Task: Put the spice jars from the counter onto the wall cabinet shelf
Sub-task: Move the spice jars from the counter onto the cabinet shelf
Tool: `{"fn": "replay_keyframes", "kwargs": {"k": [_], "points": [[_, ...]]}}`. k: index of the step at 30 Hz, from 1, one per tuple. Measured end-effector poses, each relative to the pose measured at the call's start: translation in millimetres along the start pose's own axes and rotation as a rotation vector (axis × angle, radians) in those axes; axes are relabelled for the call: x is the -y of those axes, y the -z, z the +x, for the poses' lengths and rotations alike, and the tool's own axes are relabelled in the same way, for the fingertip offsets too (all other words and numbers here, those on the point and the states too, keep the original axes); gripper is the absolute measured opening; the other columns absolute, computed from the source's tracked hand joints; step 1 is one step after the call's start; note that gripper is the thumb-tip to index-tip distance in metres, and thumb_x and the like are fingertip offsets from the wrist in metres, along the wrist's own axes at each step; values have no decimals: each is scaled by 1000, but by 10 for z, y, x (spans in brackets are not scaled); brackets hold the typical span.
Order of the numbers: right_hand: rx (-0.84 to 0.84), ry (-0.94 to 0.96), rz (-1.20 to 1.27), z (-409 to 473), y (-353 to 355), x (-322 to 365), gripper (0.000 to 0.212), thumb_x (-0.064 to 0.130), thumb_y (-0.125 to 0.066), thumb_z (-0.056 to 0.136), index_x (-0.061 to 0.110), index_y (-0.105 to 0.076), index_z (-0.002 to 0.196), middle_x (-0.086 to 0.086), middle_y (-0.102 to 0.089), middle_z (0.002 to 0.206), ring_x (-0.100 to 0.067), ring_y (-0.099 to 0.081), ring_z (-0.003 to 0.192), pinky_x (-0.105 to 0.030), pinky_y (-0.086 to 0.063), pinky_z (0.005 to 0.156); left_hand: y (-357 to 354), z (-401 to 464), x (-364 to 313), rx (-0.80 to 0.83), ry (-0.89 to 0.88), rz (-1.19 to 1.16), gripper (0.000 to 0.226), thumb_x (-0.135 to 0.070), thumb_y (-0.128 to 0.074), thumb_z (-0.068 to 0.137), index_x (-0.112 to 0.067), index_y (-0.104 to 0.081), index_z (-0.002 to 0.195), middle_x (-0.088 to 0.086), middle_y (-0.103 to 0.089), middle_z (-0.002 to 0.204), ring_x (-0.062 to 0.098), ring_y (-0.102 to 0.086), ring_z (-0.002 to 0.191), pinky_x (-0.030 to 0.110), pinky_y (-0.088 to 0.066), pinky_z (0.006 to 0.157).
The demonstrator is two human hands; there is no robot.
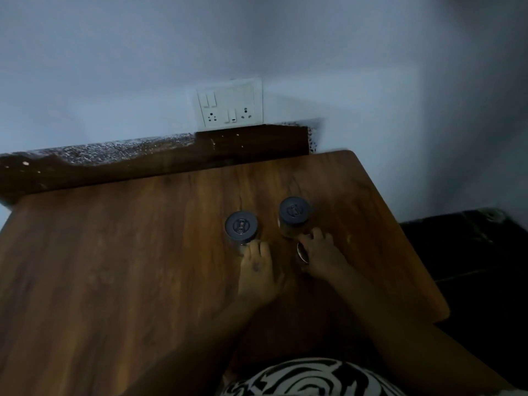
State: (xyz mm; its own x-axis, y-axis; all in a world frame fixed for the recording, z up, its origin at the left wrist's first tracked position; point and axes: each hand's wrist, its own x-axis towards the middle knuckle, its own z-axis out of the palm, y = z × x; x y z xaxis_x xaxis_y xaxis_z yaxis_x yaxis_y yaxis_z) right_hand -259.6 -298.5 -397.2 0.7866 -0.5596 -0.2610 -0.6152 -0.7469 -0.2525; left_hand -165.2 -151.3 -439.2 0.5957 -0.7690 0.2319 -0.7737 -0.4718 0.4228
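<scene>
Two small glass spice jars with dark grey round lids stand upright on the wooden counter (128,267). The left jar (241,226) is right of centre. The right jar (294,212) stands a little farther back, and its glass side shows below the lid. My left hand (257,272) reaches forward, its fingertips touching the near side of the left jar. My right hand (321,252) lies just behind the right jar, fingertips against its lower near side. A small shiny object (302,252) sits at the right thumb; what it is I cannot tell. No cabinet shelf is in view.
A white switch-and-socket plate (230,105) is on the pale wall behind the counter. A dark speckled backsplash strip (114,155) runs along the counter's back edge. The counter ends at the right (414,252), with a dark surface (471,252) beyond. Patterned clothing (308,378) fills the bottom.
</scene>
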Motion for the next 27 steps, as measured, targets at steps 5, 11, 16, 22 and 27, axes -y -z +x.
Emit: {"fn": "replay_keyframes", "kwargs": {"k": [5, 11, 16, 22, 27], "points": [[-83, -9, 122, 26, 431, -5, 79, 46, -76, 72, 34, -36, 140, -5, -37, 134, -30, -39, 123, -38, -44, 92, 74, 59, 56, 83, 85, -286, 61, -52, -65, 79, -20, -41, 126, -6, -41, 117, 7, -40, 109, 23, -41, 92], [-336, 142, 389, 19, 1089, 228, 69, 56, -72, 75, 26, -52, 133, 3, -55, 134, -13, -54, 110, -24, -45, 88, 393, 298, -172, 315, 693, -1562, 73, -62, -65, 76, -23, -46, 134, 6, -50, 139, 25, -46, 129, 44, -37, 110], [-548, 286, 454, -19, 1320, 412, 59, 56, -65, 81, 17, -63, 125, 2, -65, 118, -4, -57, 97, -19, -52, 86, 642, 437, -288, 387, 897, -2001, 82, -74, -44, 81, -10, -51, 133, 25, -53, 135, 38, -52, 124, 44, -44, 101], [-499, 211, 568, -59, 1449, 511, 33, 37, -53, 97, 16, -63, 120, 5, -59, 110, 2, -51, 89, 7, -34, 70, 802, 605, -346, 298, 701, -1897, 62, -55, -59, 83, -19, -51, 134, 19, -58, 131, 33, -62, 112, 39, -56, 88], [-420, -34, 893, -51, 1527, 555, 38, 47, -37, 101, 15, -58, 92, 1, -58, 81, 1, -47, 65, -8, -37, 49, 885, 672, -228, 273, 602, -1756, 72, -63, -61, 76, -18, -51, 131, 17, -55, 137, 34, -57, 121, 49, -46, 102]]}}
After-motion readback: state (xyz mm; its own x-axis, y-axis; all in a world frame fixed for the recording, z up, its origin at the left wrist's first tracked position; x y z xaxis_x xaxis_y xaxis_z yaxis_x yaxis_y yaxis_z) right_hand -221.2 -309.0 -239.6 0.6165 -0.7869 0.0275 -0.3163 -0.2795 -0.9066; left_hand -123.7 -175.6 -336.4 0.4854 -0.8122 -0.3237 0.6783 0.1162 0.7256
